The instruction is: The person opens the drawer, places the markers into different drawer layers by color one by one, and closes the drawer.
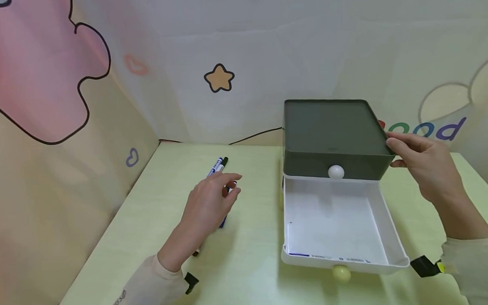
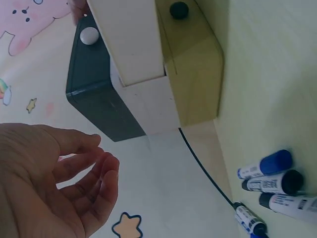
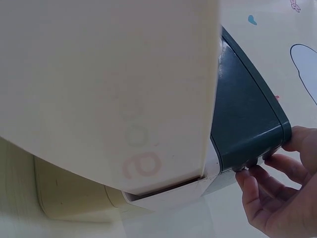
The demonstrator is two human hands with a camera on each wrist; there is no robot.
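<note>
A small desktop drawer box (image 1: 336,127) with a dark green top tier stands at the right of the table. Its white middle drawer (image 1: 331,221) is pulled out toward me, with nothing lying inside. My right hand (image 1: 434,164) grips the right edge of the green tier, thumb on the top rim; in the right wrist view several fingertips (image 3: 250,171) touch its side. Over several whiteboard markers (image 2: 275,182) hovers my left hand (image 1: 207,201), fingers loosely bent and holding nothing. It partly hides the markers in the head view.
A white knob (image 1: 335,171) sits on the green tier, a pale yellow knob (image 1: 341,273) on the drawer front. The yellow bottom tier (image 2: 195,74) has a dark knob. A printed cloth wall (image 1: 257,80) encloses the table (image 1: 149,227) behind and at the sides.
</note>
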